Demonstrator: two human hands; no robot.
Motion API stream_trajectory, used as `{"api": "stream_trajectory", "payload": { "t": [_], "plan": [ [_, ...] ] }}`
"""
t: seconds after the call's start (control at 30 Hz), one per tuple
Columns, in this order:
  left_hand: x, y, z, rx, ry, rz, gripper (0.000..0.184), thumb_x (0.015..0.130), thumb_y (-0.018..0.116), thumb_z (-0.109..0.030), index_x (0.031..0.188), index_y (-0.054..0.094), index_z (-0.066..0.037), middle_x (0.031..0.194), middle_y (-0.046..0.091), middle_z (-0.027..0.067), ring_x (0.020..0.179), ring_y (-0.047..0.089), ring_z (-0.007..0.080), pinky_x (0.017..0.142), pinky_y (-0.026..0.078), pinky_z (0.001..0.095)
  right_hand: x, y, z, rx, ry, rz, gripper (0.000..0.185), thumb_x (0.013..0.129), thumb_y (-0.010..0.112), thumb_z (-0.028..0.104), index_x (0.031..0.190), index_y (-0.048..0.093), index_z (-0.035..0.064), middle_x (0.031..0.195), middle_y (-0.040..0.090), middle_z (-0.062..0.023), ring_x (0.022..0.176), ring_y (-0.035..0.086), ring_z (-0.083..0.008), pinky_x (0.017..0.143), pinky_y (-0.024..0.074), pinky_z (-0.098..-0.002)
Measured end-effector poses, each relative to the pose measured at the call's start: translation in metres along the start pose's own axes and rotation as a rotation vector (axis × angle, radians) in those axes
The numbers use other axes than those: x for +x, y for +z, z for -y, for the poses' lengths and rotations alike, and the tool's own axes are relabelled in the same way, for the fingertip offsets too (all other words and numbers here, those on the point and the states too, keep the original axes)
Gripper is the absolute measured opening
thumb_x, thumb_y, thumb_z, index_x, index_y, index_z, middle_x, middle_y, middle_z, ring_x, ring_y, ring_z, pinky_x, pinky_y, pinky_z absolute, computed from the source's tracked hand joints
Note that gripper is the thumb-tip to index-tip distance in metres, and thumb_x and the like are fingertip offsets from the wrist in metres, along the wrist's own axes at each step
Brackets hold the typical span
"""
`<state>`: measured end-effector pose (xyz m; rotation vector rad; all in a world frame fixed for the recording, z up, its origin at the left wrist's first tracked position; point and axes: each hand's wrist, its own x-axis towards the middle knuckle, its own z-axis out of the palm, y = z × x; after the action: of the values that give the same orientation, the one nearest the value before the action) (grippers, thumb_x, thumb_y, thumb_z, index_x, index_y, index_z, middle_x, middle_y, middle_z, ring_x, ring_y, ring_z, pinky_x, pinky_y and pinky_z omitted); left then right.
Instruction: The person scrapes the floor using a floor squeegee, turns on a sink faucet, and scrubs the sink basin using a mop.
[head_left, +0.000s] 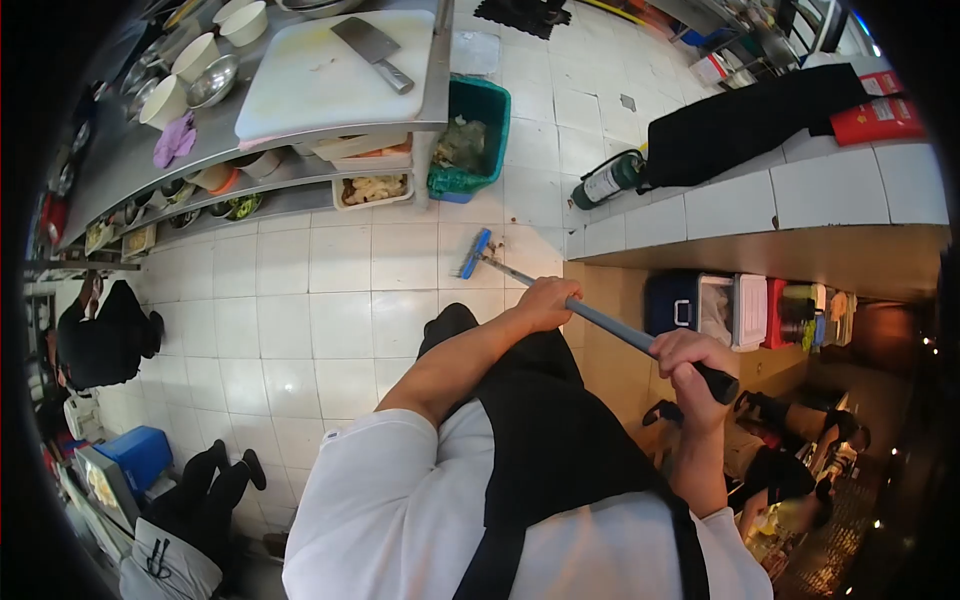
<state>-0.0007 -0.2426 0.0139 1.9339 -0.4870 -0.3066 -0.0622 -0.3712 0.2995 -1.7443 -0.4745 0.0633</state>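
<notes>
A long grey handle slants across the front of my body, with a blue brush head at its far end on the white tiled floor. My left hand is wrapped round the middle of the handle. Near its black end grip, my right hand is closed round the handle, thumb over it. Small dark bits of debris lie beside the brush head.
A green bin stands beside the steel counter, which holds a cutting board and cleaver. A tiled ledge runs along the right. Two people are at the left; others are at the lower right.
</notes>
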Motion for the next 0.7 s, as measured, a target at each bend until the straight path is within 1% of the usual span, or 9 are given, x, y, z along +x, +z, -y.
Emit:
{"api": "stream_trajectory", "payload": {
  "t": [0.03, 0.17, 0.23, 0.3, 0.33, 0.4, 0.43, 0.57, 0.7],
  "plan": [
    [-0.001, -0.007, -0.012, 0.012, 0.067, -0.035, 0.02, 0.081, 0.059, -0.015, 0.098, 0.064, -0.007, 0.085, 0.067, 0.0138, 0.086, 0.063, 0.0332, 0.077, 0.049, 0.0433, 0.0, -0.004, 0.007, -0.004, 0.009, -0.008, 0.021, 0.085, 0.065, 0.019, 0.077, 0.058, 0.0, 0.068, 0.057, -0.0082, 0.063, 0.053, -0.0202, 0.071, 0.0487, -0.0395],
    [-0.021, -0.041, -0.051, -0.089, 0.025, 0.003, 0.02, 0.079, 0.062, -0.016, 0.097, 0.065, -0.007, 0.084, 0.067, 0.0124, 0.083, 0.064, 0.0295, 0.074, 0.048, 0.0408, 0.009, -0.025, 0.027, 0.203, 0.001, 0.066, 0.024, 0.082, 0.069, 0.021, 0.076, 0.057, 0.0005, 0.065, 0.054, -0.0073, 0.062, 0.053, -0.02, 0.071, 0.0493, -0.0399],
    [-0.03, -0.046, -0.047, -0.088, -0.138, -0.008, 0.018, 0.079, 0.066, -0.018, 0.094, 0.066, -0.007, 0.082, 0.067, 0.0117, 0.079, 0.064, 0.0267, 0.07, 0.048, 0.0375, 0.02, -0.03, 0.017, 0.288, 0.025, 0.101, 0.025, 0.082, 0.069, 0.021, 0.077, 0.056, 0.0005, 0.066, 0.054, -0.0069, 0.062, 0.053, -0.0194, 0.071, 0.0496, -0.04],
    [-0.037, -0.038, -0.026, -0.091, -0.224, -0.089, 0.018, 0.081, 0.066, -0.019, 0.093, 0.066, -0.007, 0.082, 0.067, 0.0121, 0.077, 0.065, 0.0266, 0.069, 0.048, 0.0365, 0.036, -0.018, -0.007, 0.396, -0.012, -0.123, 0.024, 0.082, 0.069, 0.02, 0.082, 0.056, -0.0003, 0.068, 0.055, -0.0065, 0.06, 0.052, -0.0168, 0.068, 0.0496, -0.0382],
    [-0.034, -0.035, -0.013, -0.084, -0.296, -0.179, 0.017, 0.082, 0.066, -0.02, 0.093, 0.066, -0.007, 0.081, 0.067, 0.0124, 0.076, 0.065, 0.0264, 0.068, 0.049, 0.0356, 0.044, -0.017, -0.021, 0.404, -0.012, -0.133, 0.024, 0.082, 0.069, 0.02, 0.082, 0.056, -0.0003, 0.068, 0.055, -0.0065, 0.06, 0.052, -0.0168, 0.068, 0.0496, -0.0382],
    [-0.024, -0.03, 0.009, -0.06, -0.301, -0.169, 0.016, 0.084, 0.066, -0.02, 0.092, 0.066, -0.007, 0.081, 0.067, 0.0129, 0.075, 0.065, 0.0266, 0.068, 0.049, 0.0354, 0.057, -0.019, -0.044, 0.376, 0.032, -0.173, 0.023, 0.083, 0.067, 0.019, 0.084, 0.054, -0.0002, 0.07, 0.056, -0.007, 0.06, 0.052, -0.0139, 0.065, 0.0494, -0.0336],
    [-0.018, -0.026, 0.017, -0.046, -0.309, -0.171, 0.015, 0.085, 0.065, -0.02, 0.092, 0.066, -0.007, 0.081, 0.067, 0.0134, 0.074, 0.065, 0.0268, 0.067, 0.049, 0.0352, 0.06, -0.025, -0.047, 0.288, 0.123, -0.174, 0.017, 0.085, 0.063, 0.013, 0.081, 0.053, -0.0006, 0.069, 0.057, -0.0081, 0.057, 0.051, -0.0123, 0.061, 0.0475, -0.029],
    [0.047, 0.005, 0.017, -0.115, -0.232, -0.184, 0.013, 0.088, 0.06, -0.016, 0.093, 0.065, -0.005, 0.082, 0.067, 0.0141, 0.076, 0.066, 0.0273, 0.068, 0.049, 0.0348, 0.085, -0.075, -0.063, 0.215, 0.076, -0.208, 0.011, 0.089, 0.055, 0.003, 0.079, 0.051, -0.0004, 0.069, 0.056, -0.0074, 0.053, 0.047, -0.0112, 0.055, 0.043, -0.0277],
    [0.133, 0.017, -0.013, -0.154, -0.175, -0.141, 0.013, 0.088, 0.058, -0.013, 0.094, 0.064, -0.004, 0.081, 0.067, 0.0145, 0.077, 0.066, 0.0278, 0.068, 0.05, 0.0339, 0.125, -0.118, -0.058, 0.269, -0.022, -0.252, 0.019, 0.093, 0.054, 0.008, 0.077, 0.048, 0.0012, 0.065, 0.048, -0.0032, 0.052, 0.043, -0.0098, 0.056, 0.0436, -0.03]
  ]
}}
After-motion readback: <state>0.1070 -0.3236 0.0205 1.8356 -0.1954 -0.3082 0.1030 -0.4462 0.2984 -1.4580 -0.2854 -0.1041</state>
